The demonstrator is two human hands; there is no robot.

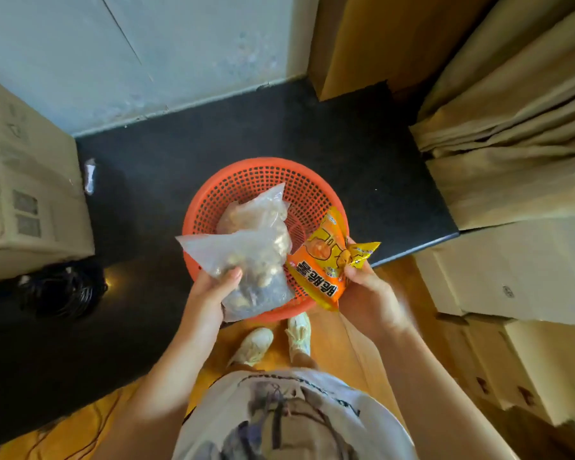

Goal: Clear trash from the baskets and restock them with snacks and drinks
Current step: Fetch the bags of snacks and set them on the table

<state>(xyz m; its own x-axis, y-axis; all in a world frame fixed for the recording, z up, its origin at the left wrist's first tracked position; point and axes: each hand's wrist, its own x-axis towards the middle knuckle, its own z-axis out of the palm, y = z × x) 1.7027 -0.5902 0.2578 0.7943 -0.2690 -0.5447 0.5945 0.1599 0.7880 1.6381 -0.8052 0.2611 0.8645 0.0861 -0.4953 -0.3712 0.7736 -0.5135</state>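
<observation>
A round orange perforated basket (pixel 266 175) sits on a black counter (pixel 213 134), jutting over its front edge. Inside it lies a clear plastic bag of snacks (pixel 256 210). My left hand (pixel 210 293) grips a second clear bag of brownish snacks (pixel 246 267) over the basket's near rim. My right hand (pixel 369 290) holds an orange and yellow snack packet (pixel 322 260) with printed lettering, above the basket's right side.
Cardboard boxes stand at the left (pixel 24 180) and stacked at the right (pixel 518 293). Folded brown cardboard (pixel 498 104) leans at the upper right. A black cable coil (pixel 60 290) and a small clear wrapper (pixel 89 175) lie on the counter's left part. Wooden floor is below.
</observation>
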